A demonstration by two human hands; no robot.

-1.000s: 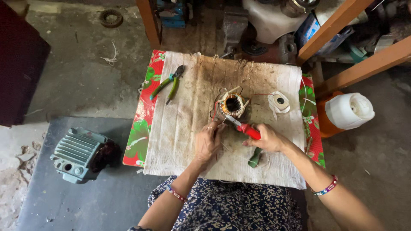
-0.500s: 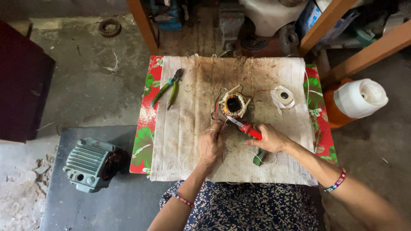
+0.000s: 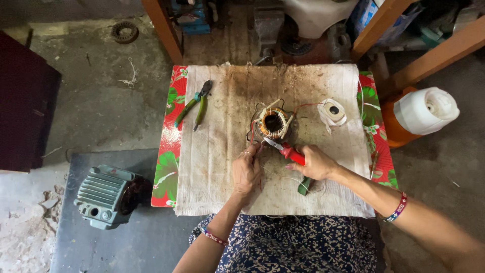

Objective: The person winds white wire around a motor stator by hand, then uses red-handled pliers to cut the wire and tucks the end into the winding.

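Now: cutting leads at the stator

My right hand (image 3: 317, 163) grips red-handled snips (image 3: 284, 150); my left hand (image 3: 246, 171) pinches a thin wire (image 3: 251, 137) just beside the wound stator (image 3: 273, 123), mid-cloth (image 3: 217, 167). Green pliers (image 3: 194, 103) lie well apart, left.

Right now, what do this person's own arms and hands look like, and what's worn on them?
Both arms are bare, with no sleeves and no gloves. The left hand has a ring on one finger, and its wrist carries a beaded bracelet. The right hand has a red patterned band at the wrist.
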